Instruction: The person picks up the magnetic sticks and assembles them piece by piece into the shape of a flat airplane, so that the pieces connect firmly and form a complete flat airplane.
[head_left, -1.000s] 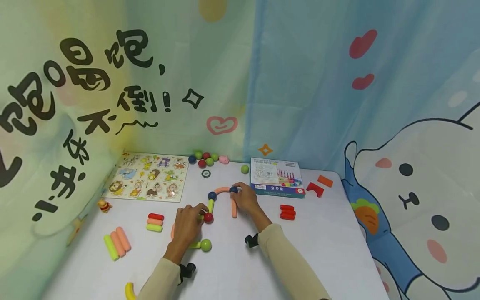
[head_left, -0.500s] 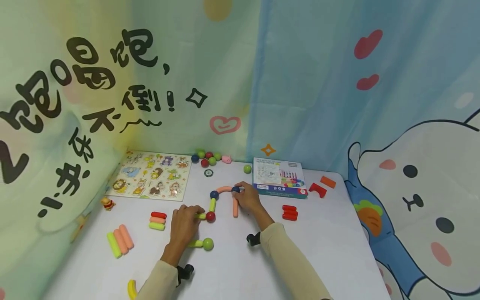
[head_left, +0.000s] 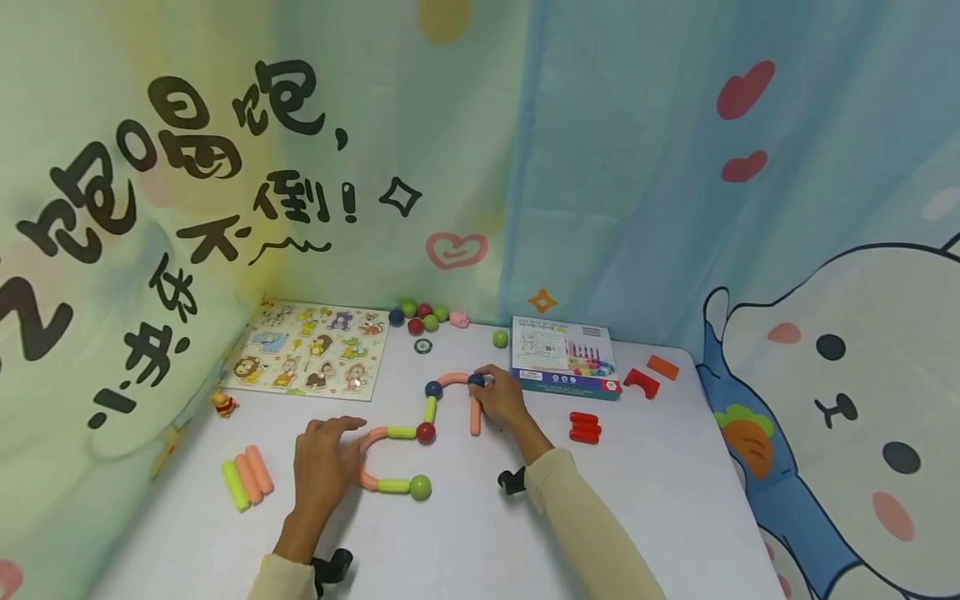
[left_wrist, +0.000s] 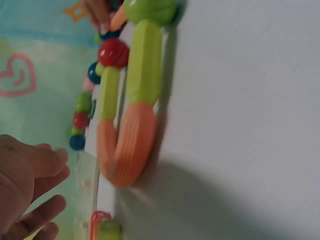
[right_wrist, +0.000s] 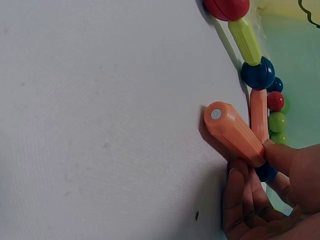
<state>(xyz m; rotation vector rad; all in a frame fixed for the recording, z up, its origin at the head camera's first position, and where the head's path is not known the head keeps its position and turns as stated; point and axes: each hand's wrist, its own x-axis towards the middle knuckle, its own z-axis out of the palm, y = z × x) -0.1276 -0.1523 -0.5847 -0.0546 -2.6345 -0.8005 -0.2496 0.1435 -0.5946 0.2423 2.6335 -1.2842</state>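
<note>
A chain of magnetic rods and balls lies on the white table. It runs from a green ball [head_left: 420, 487] through a light-green rod [head_left: 393, 486], a curved orange rod [head_left: 365, 457] and another light-green rod to a red ball [head_left: 426, 432]. From there a rod leads up to a blue ball [head_left: 433, 389] and a curved orange rod [head_left: 453, 378]. My right hand [head_left: 501, 398] pinches the dark blue ball [right_wrist: 266, 172] at its end, where a straight orange rod [right_wrist: 235, 135] joins. My left hand [head_left: 324, 462], fingers relaxed, hovers left of the lower curve, holding nothing.
Three loose rods [head_left: 247, 477] lie at left, near a small bear figure [head_left: 223, 403]. Behind are an animal puzzle board [head_left: 307, 348], several balls [head_left: 416, 327] and a toy box [head_left: 564, 357]. Red rods [head_left: 585, 427] and a red arch block [head_left: 642, 382] lie at right.
My left hand has let go of the light-green rod and moved left and away, uncovering the curved orange rod and covering the short rods behind it. The right hand stays at the blue ball.
</note>
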